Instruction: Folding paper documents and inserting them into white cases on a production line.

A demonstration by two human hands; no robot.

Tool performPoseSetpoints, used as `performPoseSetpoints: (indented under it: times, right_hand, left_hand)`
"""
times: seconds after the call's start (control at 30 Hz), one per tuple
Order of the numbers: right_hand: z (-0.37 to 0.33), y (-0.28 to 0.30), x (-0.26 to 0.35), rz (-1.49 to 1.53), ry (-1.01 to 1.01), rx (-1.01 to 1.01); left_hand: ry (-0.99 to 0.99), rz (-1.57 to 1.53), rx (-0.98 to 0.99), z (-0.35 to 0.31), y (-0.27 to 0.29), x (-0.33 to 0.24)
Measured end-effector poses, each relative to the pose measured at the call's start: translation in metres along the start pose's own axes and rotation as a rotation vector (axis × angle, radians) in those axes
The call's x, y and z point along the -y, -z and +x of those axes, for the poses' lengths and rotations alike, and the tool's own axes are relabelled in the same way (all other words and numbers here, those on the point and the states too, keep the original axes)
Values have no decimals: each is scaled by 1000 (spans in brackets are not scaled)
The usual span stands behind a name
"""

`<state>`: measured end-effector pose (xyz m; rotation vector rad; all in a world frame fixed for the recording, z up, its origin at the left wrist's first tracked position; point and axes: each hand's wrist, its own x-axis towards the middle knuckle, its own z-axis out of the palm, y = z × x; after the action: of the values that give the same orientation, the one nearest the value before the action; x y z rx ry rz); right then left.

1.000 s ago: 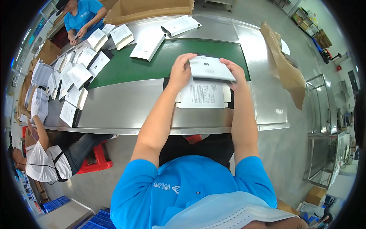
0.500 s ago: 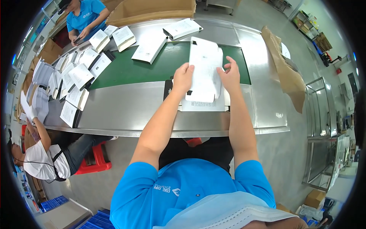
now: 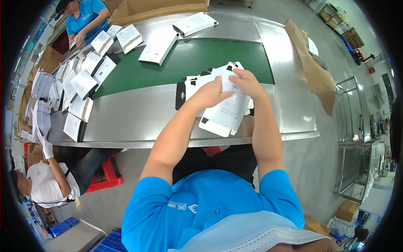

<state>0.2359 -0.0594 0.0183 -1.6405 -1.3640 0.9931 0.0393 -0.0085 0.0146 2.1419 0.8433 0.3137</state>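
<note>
A flat, unfolded white carton with small printed text and dark corner tabs slants between my hands, its lower end toward the table's front edge. My left hand is closed on its left side, thumb lying across the printed face. At the upper right edge, my right hand pinches it with bent fingers. Beneath and behind lie more flat cartons with black flaps, partly hidden by my hands and the held one.
Folded white boxes crowd the table's left side. Two more boxes lie on and beside the green mat. Brown paper hangs over the right edge. A co-worker in blue and another in white are at the left.
The carton has come down nearer to me and tilted, and its printed face now shows. Both hands have moved closer together over it. The co-worker in white has lowered the raised arm.
</note>
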Motion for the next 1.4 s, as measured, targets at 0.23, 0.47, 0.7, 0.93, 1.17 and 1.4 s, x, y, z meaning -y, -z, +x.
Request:
performPoseSetpoints:
  times: [0.23, 0.47, 0.7, 0.93, 1.17, 1.4]
  right_hand:
    - [9, -24, -6, 163, 262, -109]
    - [16, -30, -7, 143, 114, -562]
    - [6, -49, 6, 399, 175, -269]
    - [17, -38, -16, 477, 115, -169]
    - [19, -44, -16, 440, 232, -299]
    - [15, -33, -8, 745, -18, -60]
  left_hand:
    - [-12, -53, -127, -1, 5, 5]
    - [92, -1099, -278, 12, -4, 18]
    - [-2, -687, -703, 17, 12, 33]
    - [97, -563, -554, 19, 9, 39]
    - [-90, -1041, -683, 21, 2, 20]
    - [56, -827, -542, 25, 2, 43]
